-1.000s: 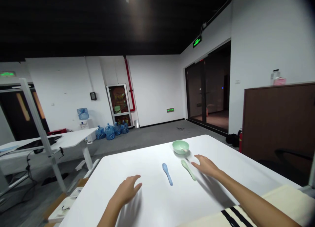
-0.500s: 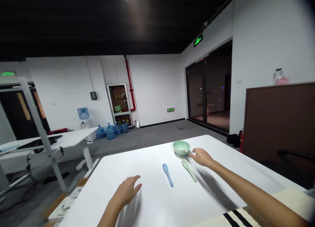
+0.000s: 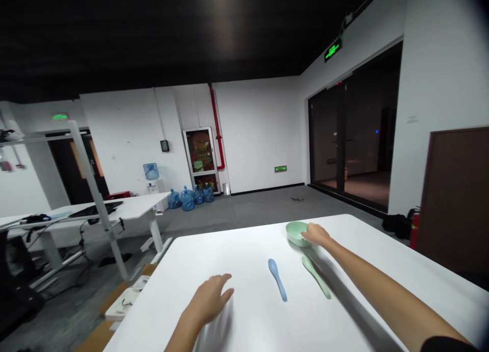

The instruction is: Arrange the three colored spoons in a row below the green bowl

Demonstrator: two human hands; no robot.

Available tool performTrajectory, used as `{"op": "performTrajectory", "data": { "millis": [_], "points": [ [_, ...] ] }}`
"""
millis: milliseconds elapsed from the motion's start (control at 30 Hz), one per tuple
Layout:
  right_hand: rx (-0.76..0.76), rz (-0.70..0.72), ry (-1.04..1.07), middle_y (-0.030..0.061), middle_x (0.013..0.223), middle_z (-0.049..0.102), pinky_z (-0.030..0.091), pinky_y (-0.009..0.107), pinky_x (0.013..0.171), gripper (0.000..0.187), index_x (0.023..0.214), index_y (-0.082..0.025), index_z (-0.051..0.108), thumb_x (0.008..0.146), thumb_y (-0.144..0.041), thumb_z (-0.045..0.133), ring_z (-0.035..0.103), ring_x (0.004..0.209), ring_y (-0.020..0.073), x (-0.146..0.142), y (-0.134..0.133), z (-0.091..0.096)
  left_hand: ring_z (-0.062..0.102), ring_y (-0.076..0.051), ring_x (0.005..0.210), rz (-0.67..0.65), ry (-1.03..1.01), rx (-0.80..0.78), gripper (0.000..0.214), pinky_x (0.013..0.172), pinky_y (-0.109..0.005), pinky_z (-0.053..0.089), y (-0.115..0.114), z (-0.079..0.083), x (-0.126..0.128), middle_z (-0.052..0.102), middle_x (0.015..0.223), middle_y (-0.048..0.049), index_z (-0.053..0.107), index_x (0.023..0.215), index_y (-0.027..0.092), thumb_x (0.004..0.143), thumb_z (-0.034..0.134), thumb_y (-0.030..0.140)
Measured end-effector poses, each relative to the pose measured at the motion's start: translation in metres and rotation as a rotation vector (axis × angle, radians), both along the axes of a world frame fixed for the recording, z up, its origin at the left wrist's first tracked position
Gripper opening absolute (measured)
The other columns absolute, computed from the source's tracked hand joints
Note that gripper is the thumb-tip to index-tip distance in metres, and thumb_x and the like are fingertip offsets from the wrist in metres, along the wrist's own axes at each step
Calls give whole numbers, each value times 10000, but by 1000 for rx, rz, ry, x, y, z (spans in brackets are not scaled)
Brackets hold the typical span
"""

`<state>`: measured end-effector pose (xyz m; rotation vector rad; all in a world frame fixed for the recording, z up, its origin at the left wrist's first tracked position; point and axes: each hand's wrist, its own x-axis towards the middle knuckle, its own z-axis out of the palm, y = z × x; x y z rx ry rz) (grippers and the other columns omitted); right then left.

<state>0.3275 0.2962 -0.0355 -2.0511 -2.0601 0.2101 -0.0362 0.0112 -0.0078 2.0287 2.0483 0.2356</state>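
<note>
The green bowl (image 3: pixel 295 235) sat near the far edge of the counter (image 3: pixel 225 250). It looked light, hard and smooth, best held by its rim. The right hand (image 3: pixel 318 234) was at that rim; I couldn't tell if its fingers pinched. The left hand (image 3: pixel 208 298) was loose and empty.

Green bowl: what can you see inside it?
In the green bowl, the pale green inner wall shows on the left and back. The right hand covers the right rim and part of the inside; what lies behind its fingers can't be seen.
</note>
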Motion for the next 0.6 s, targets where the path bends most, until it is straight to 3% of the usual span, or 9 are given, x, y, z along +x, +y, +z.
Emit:
{"op": "performTrajectory", "data": {
  "millis": [333,467,600],
  "points": [
    [-50,-22,9,176,1221,660,475,308,775,412,1143,-126,663,799,-347,618,641,1069,285,-3,25,-31,528,-269,1273,5,6,0,546,1049,-392,401,0,-1,0,590,1385,-70,498,1403,266,928,403,517],
    [-31,-15,10,166,1188,672,459,293,748,357,1117,-138,662,824,-326,581,649,1034,271,-3,21,-26,531,-268,1269,3,20,-2,544,1047,-388,400,0,2,1,591,1382,-78,500,1403,254,929,404,502],
    [6,2,51,164,1071,696,425,281,688,335,1052,-129,678,838,-357,558,665,941,260,0,6,-8,532,-276,1266,-1,12,5,550,1046,-404,404,0,2,1,590,1380,-85,501,1403,242,928,404,500]
  ]
}}
